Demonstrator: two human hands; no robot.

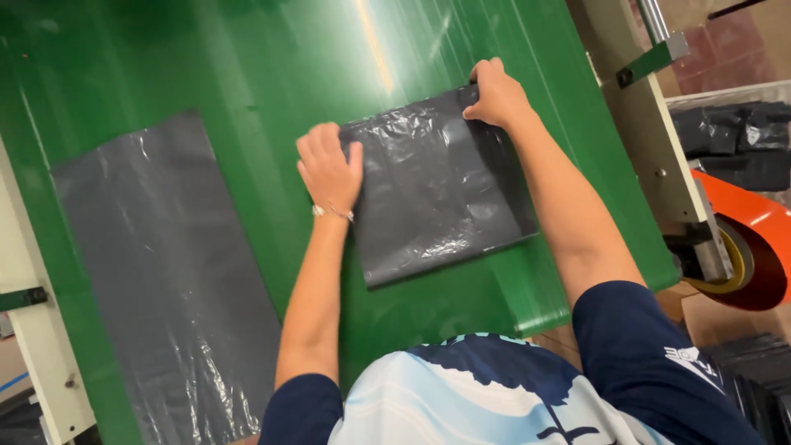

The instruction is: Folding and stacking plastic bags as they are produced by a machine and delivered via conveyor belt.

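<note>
As I look down from the head camera, I log the following.

Item one: folded bag (441, 189), dark grey plastic, glossy and creased, lying flat on the green belt (247, 66), roughly centre of view. Its near edge sits square and crisp; the far edge is under my hands.

Item two: left hand (328, 169), resting on the bag's left far corner. Fingers curled under, knuckles up, thumb lying along the bag's edge; I judge it is pressing the corner flat, so the layers do not slide apart. Whether the fingertips pinch any plastic I cannot tell, as they are tucked out of sight. A thin bracelet (334, 212) sits at the wrist.

Item three: right hand (494, 95), on the bag's right far corner. Fingers closed down over the edge, gripping the plastic there; the hold looks meant to keep the fold taut against the left hand's press.

Item four: flat bag (165, 280), lighter grey, long and unfolded, spread lengthwise on the belt well to the left, apart from both hands.

Item five: orange roll (754, 255), mounted on the machine frame (651, 156) at the belt's right side.

Item six: stacked bags (733, 140), dark, bundled beyond the frame, far right.

Item seven: my shirt (461, 395), navy sleeves with pale front, bottom of view.
</note>
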